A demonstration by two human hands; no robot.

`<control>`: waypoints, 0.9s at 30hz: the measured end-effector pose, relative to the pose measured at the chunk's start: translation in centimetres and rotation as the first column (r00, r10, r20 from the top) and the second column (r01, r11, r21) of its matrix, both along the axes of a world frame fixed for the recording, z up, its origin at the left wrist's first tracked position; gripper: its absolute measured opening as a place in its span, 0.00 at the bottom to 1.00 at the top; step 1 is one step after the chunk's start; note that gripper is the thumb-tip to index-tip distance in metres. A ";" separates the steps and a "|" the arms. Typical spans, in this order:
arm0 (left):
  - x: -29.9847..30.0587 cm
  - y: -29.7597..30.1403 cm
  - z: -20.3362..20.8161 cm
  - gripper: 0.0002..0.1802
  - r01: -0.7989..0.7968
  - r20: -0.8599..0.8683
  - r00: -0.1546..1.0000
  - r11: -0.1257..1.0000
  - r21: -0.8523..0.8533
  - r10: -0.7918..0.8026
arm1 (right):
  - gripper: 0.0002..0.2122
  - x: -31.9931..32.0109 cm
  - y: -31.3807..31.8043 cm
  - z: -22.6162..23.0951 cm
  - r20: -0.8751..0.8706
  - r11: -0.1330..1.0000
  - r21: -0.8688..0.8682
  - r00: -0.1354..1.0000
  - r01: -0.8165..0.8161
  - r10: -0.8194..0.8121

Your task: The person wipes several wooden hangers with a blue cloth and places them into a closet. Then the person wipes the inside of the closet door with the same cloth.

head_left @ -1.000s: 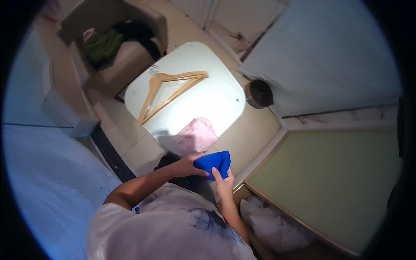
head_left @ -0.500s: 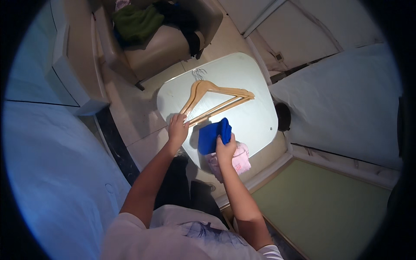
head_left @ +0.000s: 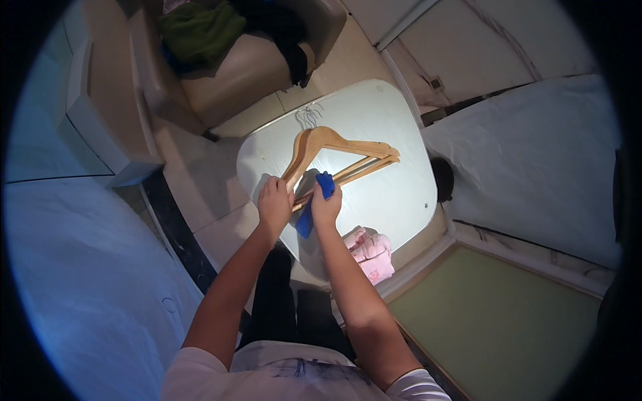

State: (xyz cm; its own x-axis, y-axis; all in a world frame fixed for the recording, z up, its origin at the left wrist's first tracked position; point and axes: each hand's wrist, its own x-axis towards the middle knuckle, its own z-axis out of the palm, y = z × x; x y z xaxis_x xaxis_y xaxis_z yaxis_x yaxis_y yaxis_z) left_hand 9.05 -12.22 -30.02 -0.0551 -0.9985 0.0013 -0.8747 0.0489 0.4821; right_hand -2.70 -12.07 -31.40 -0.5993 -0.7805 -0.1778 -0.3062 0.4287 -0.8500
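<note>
Several wooden clothes hangers point(head_left: 351, 143) lie stacked on a white table with rounded corners point(head_left: 404, 190), their metal hooks pointing away from me. My left hand point(head_left: 274, 204) is closed around the left end of the stack. In my right hand point(head_left: 327, 206) is a blue cloth point(head_left: 325, 184), bunched above the fingers and hanging below them. That hand is over the hangers' lower bars, close to my left hand; whether the cloth touches the bars I cannot tell. Folded pink cloth point(head_left: 374, 257) lies at the table's near right edge, partly behind my right forearm.
Beyond the table at the far left stands a beige armchair point(head_left: 234, 83) with a green garment point(head_left: 200, 33) and dark clothing point(head_left: 274, 27) on it. A pale green panel point(head_left: 495, 321) with a light frame is at the right. White sheeting point(head_left: 528, 147) covers things along the right side.
My right hand has moved left and slightly away from me with the blue cloth, off the pink cloth and over to the hangers. My left hand remains at the hangers' left end.
</note>
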 end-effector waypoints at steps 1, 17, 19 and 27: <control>-0.3 0.2 0.9 0.12 -0.034 -0.107 0.993 0.998 0.059 0.040 | 0.12 -0.1 -0.1 0.4 -0.080 0.998 0.057 0.996 -0.027 0.032; -5.9 10.1 14.4 0.19 0.334 -0.826 0.558 0.934 0.131 -0.084 | 0.17 -2.2 4.9 18.9 0.042 0.971 -0.142 0.979 -0.190 0.198; -6.4 11.7 16.2 0.17 0.352 -0.856 0.517 0.905 0.238 0.023 | 0.17 -3.3 4.3 20.6 -0.032 0.954 -0.211 0.977 -0.211 0.209; -8.4 12.0 19.8 0.18 0.317 -0.783 0.571 0.946 -0.068 -0.247 | 0.17 -3.2 8.5 25.2 -0.374 0.903 -0.168 0.873 -0.395 0.313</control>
